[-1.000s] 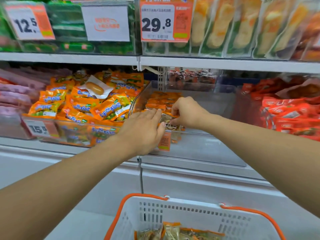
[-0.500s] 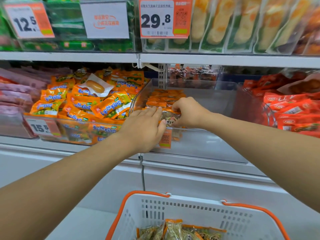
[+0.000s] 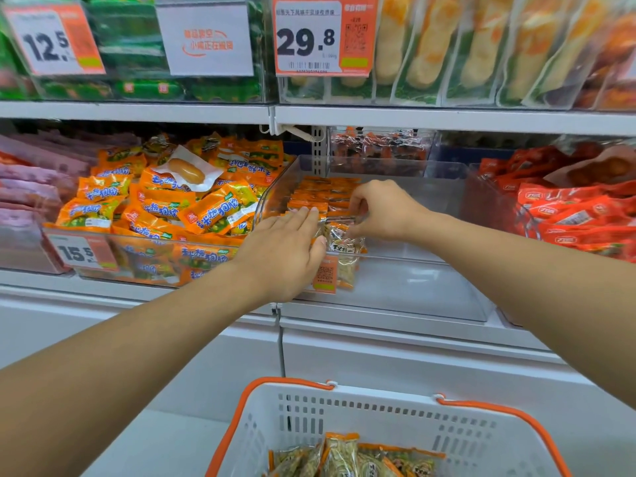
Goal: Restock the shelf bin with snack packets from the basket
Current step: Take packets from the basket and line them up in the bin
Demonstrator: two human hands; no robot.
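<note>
Fingers of the left hand (image 3: 285, 249) lie straight and close together, palm down, resting flat on the row of orange snack packets (image 3: 318, 197) at the front left of the clear shelf bin (image 3: 430, 280); they curl round nothing. Right hand (image 3: 382, 210) reaches in from the right, fingers bent, thumb and fingertips pinching the top edge of a clear-and-orange packet (image 3: 344, 244) standing just behind the bin's front wall, touching the left hand's fingertips. Black characters print across that packet's pale front; too small to read surely.

Bin holds packets only in its left part, laid in a neat file toward the back. A small orange tag with a QR code (image 3: 325, 275) hangs on the bin's front wall under the hands.

White basket (image 3: 378, 418) with orange handles sits low in view, below the shelf, with more packets of the same kind (image 3: 347, 457) in it.

Labels: price tag "29.8" (image 3: 323, 36) with barcode and QR code on the upper shelf; "12.5" (image 3: 51, 39) at upper left; a white card with orange script (image 3: 206, 39) between them; "15.5" (image 3: 81, 253) on the neighbouring bin of orange-and-green sausage packs (image 3: 179, 204) with blue lettering. Red packets (image 3: 578, 215) fill the bin at right.
</note>
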